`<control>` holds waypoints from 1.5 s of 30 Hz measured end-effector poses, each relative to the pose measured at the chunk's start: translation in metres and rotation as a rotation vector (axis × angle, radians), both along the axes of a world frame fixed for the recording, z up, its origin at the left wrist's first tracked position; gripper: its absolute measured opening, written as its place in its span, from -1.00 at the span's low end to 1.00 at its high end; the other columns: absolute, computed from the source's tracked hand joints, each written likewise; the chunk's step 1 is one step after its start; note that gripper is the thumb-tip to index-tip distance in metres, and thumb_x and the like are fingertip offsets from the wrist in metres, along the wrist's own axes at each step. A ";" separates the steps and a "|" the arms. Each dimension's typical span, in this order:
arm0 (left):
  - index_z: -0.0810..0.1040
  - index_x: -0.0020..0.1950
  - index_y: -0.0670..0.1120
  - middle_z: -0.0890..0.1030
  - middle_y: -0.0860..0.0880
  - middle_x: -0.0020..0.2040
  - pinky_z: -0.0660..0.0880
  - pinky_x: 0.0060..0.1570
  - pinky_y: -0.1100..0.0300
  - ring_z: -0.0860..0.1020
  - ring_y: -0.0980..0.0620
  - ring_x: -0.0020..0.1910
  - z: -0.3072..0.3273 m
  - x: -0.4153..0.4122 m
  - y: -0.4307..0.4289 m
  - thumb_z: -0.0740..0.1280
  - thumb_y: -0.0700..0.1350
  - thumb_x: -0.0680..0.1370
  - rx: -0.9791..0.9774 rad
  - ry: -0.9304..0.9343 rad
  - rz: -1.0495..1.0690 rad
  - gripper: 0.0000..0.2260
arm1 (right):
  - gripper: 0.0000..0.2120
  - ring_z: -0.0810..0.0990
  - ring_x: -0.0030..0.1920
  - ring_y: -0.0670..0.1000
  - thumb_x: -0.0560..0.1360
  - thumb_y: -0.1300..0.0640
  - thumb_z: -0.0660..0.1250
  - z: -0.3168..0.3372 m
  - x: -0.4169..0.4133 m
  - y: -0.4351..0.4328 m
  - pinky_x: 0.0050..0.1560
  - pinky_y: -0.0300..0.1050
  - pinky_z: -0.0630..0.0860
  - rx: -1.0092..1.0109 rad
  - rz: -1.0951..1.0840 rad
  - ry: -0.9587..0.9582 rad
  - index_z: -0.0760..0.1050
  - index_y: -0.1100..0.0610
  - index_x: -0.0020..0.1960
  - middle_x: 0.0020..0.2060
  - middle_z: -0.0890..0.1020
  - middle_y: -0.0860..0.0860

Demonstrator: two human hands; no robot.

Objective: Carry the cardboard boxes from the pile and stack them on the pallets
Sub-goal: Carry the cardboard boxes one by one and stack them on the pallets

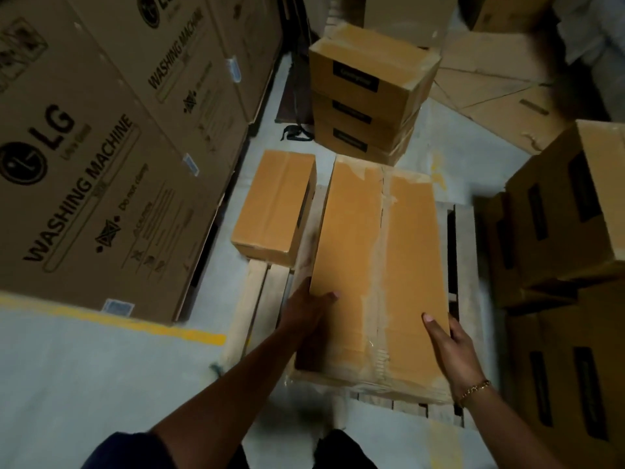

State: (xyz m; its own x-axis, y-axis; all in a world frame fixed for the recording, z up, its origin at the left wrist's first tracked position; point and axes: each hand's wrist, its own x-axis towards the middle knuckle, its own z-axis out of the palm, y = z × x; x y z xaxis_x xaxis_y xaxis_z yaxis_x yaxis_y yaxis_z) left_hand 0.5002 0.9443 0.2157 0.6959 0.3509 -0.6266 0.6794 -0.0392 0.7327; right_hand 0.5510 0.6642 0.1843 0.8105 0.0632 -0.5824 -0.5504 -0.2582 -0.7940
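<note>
1. Both hands hold the big cardboard box (382, 258). The left hand (309, 311) grips its left edge, with the thumb on top.
2. To the left, a small box (274, 208) already sits on the pallet (257, 299), near its left side. If the big box bumps it, I think it could slide off.
3. The big box is low over the middle of the pallet. I cannot tell if it rests there yet. Fingers under it could get squashed if it comes down fast.
4. The tape on its top looks torn and wrinkly, so the flaps might pop open if it lands hard.
5. The right hand (451, 350) grips the right edge, with the thumb on top. A stack of boxes on the right (575, 204) stands close, so that arm might knock into it.
</note>
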 end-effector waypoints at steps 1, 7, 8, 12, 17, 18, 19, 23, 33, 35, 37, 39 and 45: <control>0.34 0.53 0.06 0.55 -0.01 0.35 0.47 0.33 -0.05 0.52 -0.09 0.31 -0.002 0.010 0.005 0.45 0.22 0.49 0.000 0.012 -0.014 -0.33 | -0.53 0.63 0.20 0.06 0.49 -0.25 0.42 -0.002 0.007 0.004 0.31 0.19 0.53 -0.004 -0.011 0.009 0.50 -0.15 0.36 0.19 0.66 -0.09; 0.41 0.49 0.10 0.59 0.01 0.32 0.47 0.34 -0.14 0.55 -0.07 0.28 -0.038 0.060 0.051 0.47 0.42 0.19 -0.010 0.013 -0.014 -0.08 | -0.49 0.65 0.16 0.05 0.48 -0.26 0.43 -0.022 0.049 0.044 0.27 0.21 0.56 -0.011 -0.058 -0.029 0.52 -0.12 0.37 0.16 0.67 -0.08; 0.45 0.46 0.09 0.61 0.02 0.29 0.48 0.34 -0.13 0.56 -0.06 0.26 -0.044 0.068 0.061 0.48 0.39 0.19 -0.017 -0.005 -0.003 -0.12 | -0.47 0.64 0.16 0.05 0.48 -0.26 0.43 -0.026 0.057 0.053 0.27 0.21 0.56 -0.020 -0.064 -0.036 0.51 -0.11 0.38 0.18 0.66 -0.07; 0.51 0.39 0.03 0.63 0.00 0.25 0.53 0.17 0.09 0.59 -0.01 0.19 -0.071 0.105 0.108 0.53 0.22 0.35 -0.048 -0.052 -0.029 -0.34 | -0.37 0.63 0.19 0.04 0.40 -0.41 0.40 -0.054 0.088 0.097 0.24 0.19 0.57 -0.055 -0.063 -0.060 0.48 -0.19 0.39 0.25 0.63 -0.07; 0.54 0.38 0.03 0.67 0.05 0.18 0.54 0.22 0.06 0.63 0.03 0.15 -0.123 0.157 0.188 0.53 0.28 0.26 -0.060 -0.023 -0.109 -0.26 | -0.57 0.67 0.12 0.00 0.52 -0.20 0.41 -0.090 0.127 0.171 0.17 0.07 0.59 -0.114 -0.111 -0.044 0.54 -0.07 0.33 0.13 0.70 -0.11; 0.56 0.36 0.02 0.69 0.06 0.15 0.56 0.18 0.08 0.64 0.04 0.13 -0.135 0.168 0.204 0.53 0.26 0.27 -0.077 -0.022 -0.139 -0.29 | -0.62 0.67 0.12 0.01 0.54 -0.14 0.41 -0.101 0.136 0.185 0.17 0.07 0.58 -0.123 -0.126 -0.027 0.55 -0.05 0.31 0.11 0.70 -0.10; 0.58 0.34 0.02 0.69 0.06 0.14 0.56 0.12 0.13 0.65 0.05 0.11 -0.146 0.179 0.220 0.53 0.22 0.29 -0.081 -0.011 -0.180 -0.34 | -0.67 0.67 0.12 0.03 0.56 -0.08 0.41 -0.112 0.144 0.198 0.18 0.08 0.57 -0.123 -0.146 -0.008 0.55 -0.03 0.29 0.10 0.71 -0.08; 0.66 0.23 -0.12 0.72 -0.04 0.08 0.55 0.05 0.24 0.68 -0.03 0.08 -0.190 0.222 0.260 0.57 -0.01 0.35 -0.041 -0.007 -0.279 -0.53 | -0.76 0.63 0.07 0.06 0.60 0.07 0.37 -0.145 0.178 0.237 0.16 0.09 0.53 -0.141 -0.190 0.060 0.49 0.06 0.25 0.04 0.67 -0.02; 0.56 0.32 -0.11 0.67 -0.04 0.20 0.53 0.26 -0.01 0.63 -0.06 0.16 -0.316 0.250 0.268 0.57 0.02 0.37 -0.030 0.139 -0.355 -0.44 | -0.57 0.61 0.20 0.14 0.55 0.08 0.43 -0.264 0.228 0.239 0.32 0.23 0.49 -0.203 -0.174 0.116 0.47 0.08 0.39 0.19 0.65 0.06; 0.51 0.40 -0.09 0.62 -0.05 0.29 0.51 0.29 -0.07 0.60 -0.08 0.23 -0.345 0.248 0.265 0.54 0.19 0.24 0.006 0.155 -0.344 -0.22 | -0.57 0.61 0.19 0.13 0.54 0.05 0.44 -0.294 0.229 0.240 0.32 0.24 0.49 -0.195 -0.164 0.125 0.48 0.04 0.38 0.19 0.66 0.04; 0.51 0.39 -0.08 0.63 -0.06 0.27 0.52 0.28 -0.07 0.60 -0.08 0.21 -0.372 0.246 0.266 0.55 0.18 0.26 0.053 0.178 -0.339 -0.24 | -0.52 0.63 0.18 0.11 0.47 -0.06 0.47 -0.325 0.228 0.242 0.32 0.25 0.49 -0.194 -0.144 0.120 0.50 -0.02 0.35 0.17 0.68 -0.01; 0.56 0.31 -0.09 0.66 -0.03 0.18 0.54 0.23 -0.01 0.62 -0.07 0.14 -0.383 0.241 0.267 0.56 -0.01 0.40 0.116 0.158 -0.346 -0.49 | -0.41 0.64 0.18 0.10 0.35 -0.17 0.48 -0.356 0.226 0.243 0.31 0.24 0.51 -0.171 -0.151 0.117 0.50 -0.06 0.34 0.15 0.69 -0.04; 0.57 0.31 -0.08 0.67 -0.06 0.20 0.55 0.17 0.06 0.63 -0.07 0.15 -0.418 0.216 0.266 0.57 -0.07 0.41 0.263 0.099 -0.364 -0.51 | -0.37 0.61 0.20 0.09 0.38 -0.23 0.43 -0.402 0.208 0.253 0.30 0.24 0.50 -0.171 -0.101 0.130 0.44 -0.08 0.40 0.20 0.65 -0.05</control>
